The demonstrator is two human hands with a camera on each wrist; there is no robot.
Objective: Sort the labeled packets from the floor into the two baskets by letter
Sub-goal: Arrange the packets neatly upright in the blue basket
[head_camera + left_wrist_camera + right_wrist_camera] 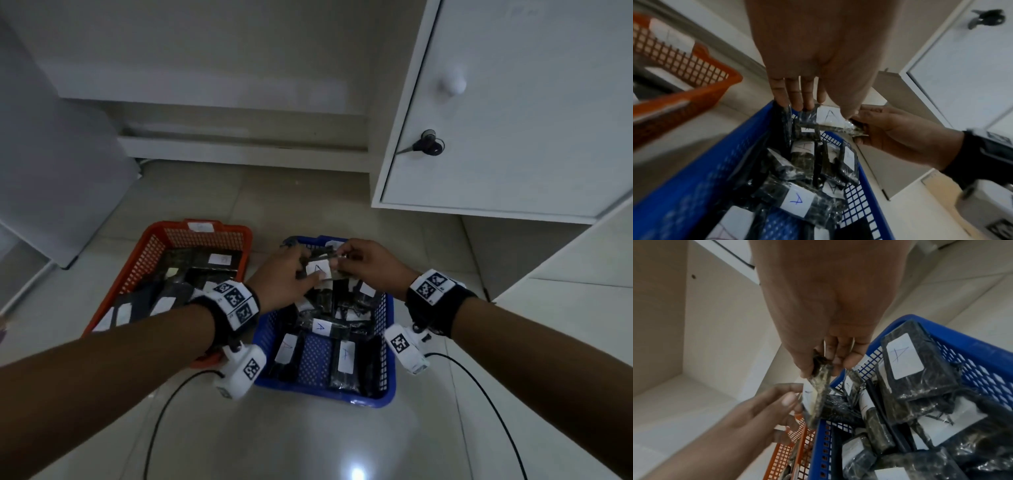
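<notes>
Both hands hold one black packet with a white "A" label (318, 269) over the far end of the blue basket (325, 394). My left hand (310, 274) pinches its left end, thumb on the label (828, 116) and fingers (797, 97) behind. The right hand (337, 262) pinches the right end (822, 374) between thumb and curled fingers. Several "A" packets (797, 201) lie in the blue basket (962, 340). The orange basket (150, 240) to the left holds several labeled packets too.
A white cabinet with a round knob and a key in its lock (428, 145) stands at the right, close behind the blue basket. A white panel (51, 171) leans at the left. Two black cables (161, 411) trail over the tiled floor near me.
</notes>
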